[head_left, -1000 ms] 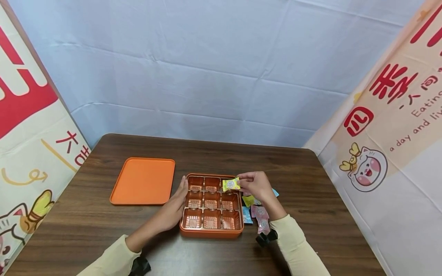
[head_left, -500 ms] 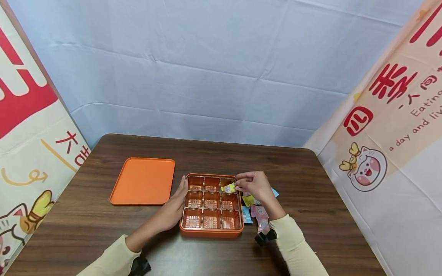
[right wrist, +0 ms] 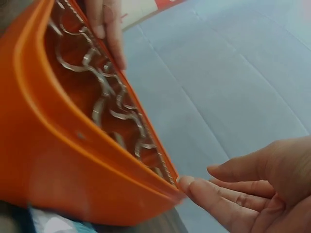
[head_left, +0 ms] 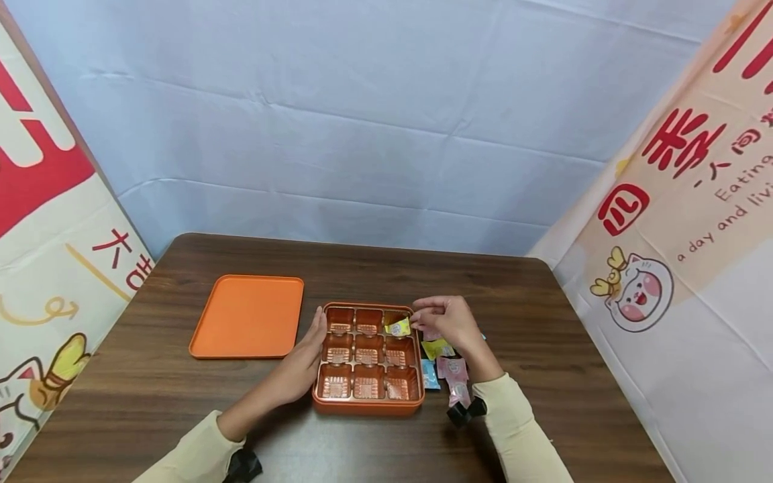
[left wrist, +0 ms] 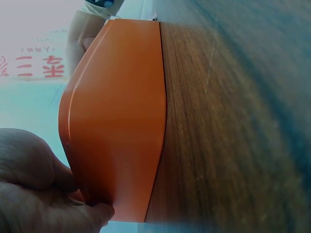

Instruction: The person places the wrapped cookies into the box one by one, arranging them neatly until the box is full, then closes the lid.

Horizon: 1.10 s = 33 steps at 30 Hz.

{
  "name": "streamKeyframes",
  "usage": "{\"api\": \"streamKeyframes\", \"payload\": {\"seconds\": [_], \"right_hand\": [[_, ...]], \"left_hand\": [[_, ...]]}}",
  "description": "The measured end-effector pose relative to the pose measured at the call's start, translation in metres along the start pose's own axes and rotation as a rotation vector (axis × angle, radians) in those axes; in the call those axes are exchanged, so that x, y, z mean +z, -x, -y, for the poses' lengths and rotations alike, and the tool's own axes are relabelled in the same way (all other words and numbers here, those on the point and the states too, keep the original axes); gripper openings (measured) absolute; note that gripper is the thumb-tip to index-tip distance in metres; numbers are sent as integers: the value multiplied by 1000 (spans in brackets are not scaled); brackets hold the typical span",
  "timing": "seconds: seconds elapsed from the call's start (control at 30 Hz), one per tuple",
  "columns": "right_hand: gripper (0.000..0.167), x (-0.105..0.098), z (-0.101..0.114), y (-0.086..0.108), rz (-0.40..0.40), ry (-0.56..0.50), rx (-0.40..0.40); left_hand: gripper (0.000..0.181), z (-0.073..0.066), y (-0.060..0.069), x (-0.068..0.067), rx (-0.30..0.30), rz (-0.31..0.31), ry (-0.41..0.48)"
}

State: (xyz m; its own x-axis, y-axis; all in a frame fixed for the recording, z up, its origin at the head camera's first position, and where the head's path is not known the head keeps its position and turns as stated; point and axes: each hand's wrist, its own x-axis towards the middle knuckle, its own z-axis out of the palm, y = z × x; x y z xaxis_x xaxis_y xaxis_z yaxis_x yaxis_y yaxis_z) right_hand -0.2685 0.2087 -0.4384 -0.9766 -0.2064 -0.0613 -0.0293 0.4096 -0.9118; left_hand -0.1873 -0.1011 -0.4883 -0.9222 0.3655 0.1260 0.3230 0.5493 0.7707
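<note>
An orange box (head_left: 368,407) with a copper-coloured insert of several compartments sits on the table. In its far right compartment lies a yellow wrapped candy (head_left: 398,327). My left hand (head_left: 304,359) rests along the box's left side, fingers extended against the wall; in the left wrist view its fingertips (left wrist: 99,213) touch the orange side. At the far right corner is my right hand (head_left: 449,322). Its thumb is apart from the fingers in the right wrist view, with nothing visible between them, and a fingertip (right wrist: 186,182) is at the rim.
Beside the box on the right lie pink candies (head_left: 455,376), a blue candy (head_left: 430,374) and another yellow candy (head_left: 438,348), partly under the right arm. A flat orange lid (head_left: 247,315) lies to the left. Pale cloth (head_left: 338,134) hangs behind the table.
The right hand has lowered the yellow candy into the far right compartment and let it go, its fingers drawing slightly back. The left hand stays against the box. The head view shifts slightly.
</note>
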Motion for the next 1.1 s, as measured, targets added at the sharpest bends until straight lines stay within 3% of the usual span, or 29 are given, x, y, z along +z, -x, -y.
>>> {"api": "streamKeyframes", "payload": {"seconds": [0.17,0.37,0.77,1.1], "right_hand": [[26,-14,-2,-3,-30,-6,-32],[26,-21,-6,-7,-43,-11,0],[24,-36,-27,-9,-154,294,-34],[31,-39,-42,-15,-172,324,13]], "left_hand": [[64,1,0,0,-15,17,17],[63,3,1,-3,1,18,1],[63,2,-1,0,-5,33,20],[63,3,-1,0,-5,29,26]]}}
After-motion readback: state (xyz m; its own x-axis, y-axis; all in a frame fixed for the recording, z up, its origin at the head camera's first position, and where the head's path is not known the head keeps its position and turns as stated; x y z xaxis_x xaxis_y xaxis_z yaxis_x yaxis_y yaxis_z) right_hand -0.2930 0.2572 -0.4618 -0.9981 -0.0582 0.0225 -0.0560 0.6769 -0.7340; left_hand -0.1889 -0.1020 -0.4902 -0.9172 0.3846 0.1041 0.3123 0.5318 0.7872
